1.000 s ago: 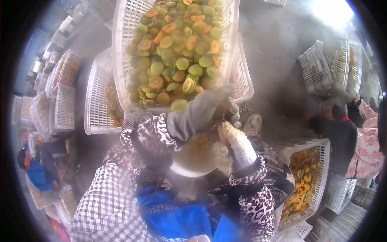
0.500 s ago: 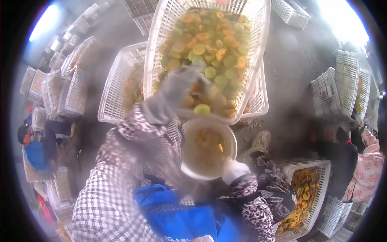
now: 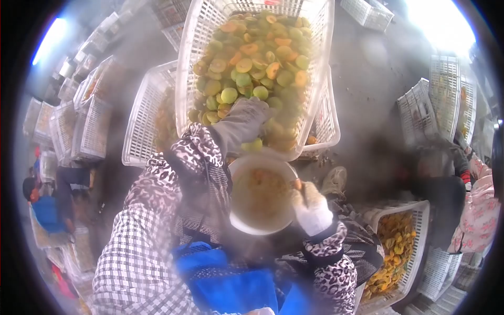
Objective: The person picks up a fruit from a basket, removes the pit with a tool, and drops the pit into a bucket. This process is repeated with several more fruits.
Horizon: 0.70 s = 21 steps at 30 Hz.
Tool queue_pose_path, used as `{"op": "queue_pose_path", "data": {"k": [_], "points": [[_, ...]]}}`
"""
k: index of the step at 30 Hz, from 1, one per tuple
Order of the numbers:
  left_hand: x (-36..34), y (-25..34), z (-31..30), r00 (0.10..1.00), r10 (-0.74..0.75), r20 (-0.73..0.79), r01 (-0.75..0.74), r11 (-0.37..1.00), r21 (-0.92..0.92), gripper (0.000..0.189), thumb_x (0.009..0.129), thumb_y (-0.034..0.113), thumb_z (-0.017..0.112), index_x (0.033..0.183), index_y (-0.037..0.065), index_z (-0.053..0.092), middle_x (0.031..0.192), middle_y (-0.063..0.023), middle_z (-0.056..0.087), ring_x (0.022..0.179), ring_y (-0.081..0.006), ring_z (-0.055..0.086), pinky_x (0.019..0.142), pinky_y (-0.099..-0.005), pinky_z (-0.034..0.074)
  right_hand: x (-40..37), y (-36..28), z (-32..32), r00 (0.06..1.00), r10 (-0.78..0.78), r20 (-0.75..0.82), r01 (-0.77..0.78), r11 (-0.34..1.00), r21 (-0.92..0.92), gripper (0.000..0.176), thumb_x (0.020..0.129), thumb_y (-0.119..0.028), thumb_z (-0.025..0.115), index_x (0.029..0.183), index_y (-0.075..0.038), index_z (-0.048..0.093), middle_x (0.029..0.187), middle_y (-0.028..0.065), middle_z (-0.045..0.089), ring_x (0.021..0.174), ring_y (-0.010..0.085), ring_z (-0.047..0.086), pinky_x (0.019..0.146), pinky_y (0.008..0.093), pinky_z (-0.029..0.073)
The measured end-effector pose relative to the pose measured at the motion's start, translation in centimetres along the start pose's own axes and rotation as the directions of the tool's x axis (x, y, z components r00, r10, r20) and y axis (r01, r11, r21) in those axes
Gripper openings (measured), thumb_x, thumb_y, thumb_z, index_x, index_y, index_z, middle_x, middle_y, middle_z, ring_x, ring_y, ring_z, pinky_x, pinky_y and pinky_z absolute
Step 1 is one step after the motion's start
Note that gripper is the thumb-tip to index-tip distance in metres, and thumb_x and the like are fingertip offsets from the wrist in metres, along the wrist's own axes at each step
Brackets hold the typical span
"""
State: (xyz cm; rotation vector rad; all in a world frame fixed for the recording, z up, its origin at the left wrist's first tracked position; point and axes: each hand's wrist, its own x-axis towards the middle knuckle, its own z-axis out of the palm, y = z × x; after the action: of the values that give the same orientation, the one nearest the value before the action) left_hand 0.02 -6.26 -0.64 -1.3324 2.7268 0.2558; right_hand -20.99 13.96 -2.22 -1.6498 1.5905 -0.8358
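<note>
My left hand (image 3: 242, 122), in a grey glove, reaches into the near part of a large white crate (image 3: 182, 86). It touches the heap of round green and orange fruit (image 3: 244, 65), many pieces apparently cut open. Its fingers point down into the fruit and are blurred, so their grip does not show. Beside the right rim of a white bucket (image 3: 234, 212) is my right hand (image 3: 312, 211), in a white glove. Its fingers are closed around a small brownish thing (image 3: 297, 185) that I cannot make out. Cloudy liquid with some orange bits lies in the bucket.
A crate of yellow-orange fruit pieces (image 3: 388, 257) stands at my lower right. Another white crate (image 3: 137, 126) sits under the large one. Stacked crates (image 3: 89, 128) line the left, more (image 3: 443, 100) the right. People sit at both sides, one in blue (image 3: 48, 212), one in a pink floral garment (image 3: 475, 210).
My left hand has moved slightly right and down onto the fruit. My right hand has come off the bucket's inner edge and turned upward, showing a brownish thing at its fingers. The view has shifted slightly.
</note>
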Motion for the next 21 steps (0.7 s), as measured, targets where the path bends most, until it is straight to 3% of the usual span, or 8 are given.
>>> {"op": "queue_pose_path", "data": {"k": [5, 8, 10, 11, 13, 14, 16, 21], "points": [[-1.6, 1.8, -1.5, 0.942, -0.297, -0.154, 0.255, 0.936, -0.243, 0.053, 0.083, 0.032, 0.071, 0.125, 0.002, 0.057, 0.117, -0.0191, 0.060, 0.112, -0.0335, 0.056, 0.097, -0.0411, 0.043, 1.4, -2.2, -2.2, 0.853, 0.452, 0.262, -0.499, 0.559, 0.662, 0.025, 0.095, -0.026, 0.059, 0.107, -0.004, 0.063, 0.077, 0.0081, 0.062, 0.052, 0.0168, 0.056, 0.046, 0.0259, 0.047], [-1.6, 2.4, -1.2, 0.882, -0.371, -0.290, 0.260, 0.897, -0.358, 0.048, 0.085, 0.030, 0.071, 0.122, 0.002, 0.058, 0.107, -0.0156, 0.064, 0.099, -0.0308, 0.062, 0.088, -0.0399, 0.049, 1.5, -0.4, -0.2, 0.943, 0.303, 0.140, -0.308, 0.628, 0.715, 0.026, 0.096, -0.029, 0.059, 0.106, -0.004, 0.061, 0.072, 0.0045, 0.060, 0.046, 0.0139, 0.053, 0.041, 0.0253, 0.043], [-1.0, 2.8, -0.9, 0.852, -0.518, -0.069, 0.265, 0.541, -0.798, 0.042, 0.089, 0.030, 0.067, 0.119, 0.001, 0.058, 0.100, -0.0108, 0.065, 0.088, -0.0231, 0.064, 0.076, -0.0349, 0.052, 2.0, -2.4, -1.5, 0.895, 0.373, 0.245, -0.403, 0.441, 0.802, 0.030, 0.096, -0.032, 0.059, 0.108, -0.004, 0.060, 0.069, 0.0042, 0.059, 0.046, 0.0128, 0.055, 0.041, 0.0252, 0.045], [-0.9, 3.1, -1.4, 0.859, -0.507, -0.078, 0.252, 0.549, -0.797, 0.042, 0.089, 0.030, 0.067, 0.119, 0.001, 0.058, 0.100, -0.0108, 0.065, 0.088, -0.0231, 0.064, 0.076, -0.0349, 0.052, 2.0, -2.6, -1.5, 0.899, 0.373, 0.230, -0.391, 0.443, 0.807, 0.030, 0.096, -0.032, 0.059, 0.108, -0.004, 0.060, 0.069, 0.0042, 0.059, 0.046, 0.0128, 0.055, 0.041, 0.0252, 0.045], [-0.8, 3.9, -2.5, 0.940, -0.288, 0.185, 0.135, -0.185, -0.973, 0.036, 0.093, 0.025, 0.063, 0.119, 0.001, 0.058, 0.097, -0.0065, 0.063, 0.080, -0.0154, 0.062, 0.066, -0.0287, 0.052, 2.1, -3.0, -1.9, 0.879, 0.440, 0.184, -0.401, 0.474, 0.784, 0.031, 0.096, -0.033, 0.060, 0.109, -0.005, 0.060, 0.070, 0.0050, 0.059, 0.046, 0.0144, 0.056, 0.042, 0.0260, 0.046], [-0.7, 4.7, -2.7, 0.949, -0.266, 0.170, 0.124, -0.181, -0.976, 0.036, 0.093, 0.025, 0.063, 0.119, 0.001, 0.058, 0.097, -0.0065, 0.063, 0.080, -0.0154, 0.062, 0.066, -0.0287, 0.052, 2.3, -3.2, -2.2, 0.882, 0.444, 0.156, -0.383, 0.484, 0.787, 0.031, 0.096, -0.033, 0.060, 0.109, -0.005, 0.060, 0.070, 0.0050, 0.059, 0.046, 0.0144, 0.056, 0.042, 0.0260, 0.046], [-0.7, 6.8, -2.3, 0.991, 0.130, 0.017, 0.100, -0.667, -0.739, 0.033, 0.096, 0.023, 0.059, 0.121, 0.001, 0.057, 0.095, -0.0054, 0.063, 0.078, -0.0123, 0.060, 0.066, -0.0257, 0.051, 2.0, -3.6, -2.8, 0.950, 0.299, -0.086, -0.174, 0.740, 0.650, 0.028, 0.097, -0.023, 0.056, 0.114, -0.001, 0.059, 0.080, 0.0081, 0.064, 0.068, 0.0167, 0.060, 0.065, 0.0284, 0.048], [0.9, 11.5, -2.5, 0.992, 0.063, 0.111, 0.127, -0.575, -0.808, 0.037, 0.101, 0.024, 0.049, 0.127, -0.001, 0.053, 0.096, -0.0070, 0.062, 0.082, -0.0147, 0.060, 0.075, -0.0272, 0.054, 1.4, -3.2, -2.8, 0.925, 0.216, -0.313, -0.180, 0.974, 0.139, 0.029, 0.096, -0.026, 0.056, 0.118, -0.007, 0.060, 0.098, 0.0219, 0.069, 0.089, 0.0385, 0.068, 0.077, 0.0440, 0.054]]}}
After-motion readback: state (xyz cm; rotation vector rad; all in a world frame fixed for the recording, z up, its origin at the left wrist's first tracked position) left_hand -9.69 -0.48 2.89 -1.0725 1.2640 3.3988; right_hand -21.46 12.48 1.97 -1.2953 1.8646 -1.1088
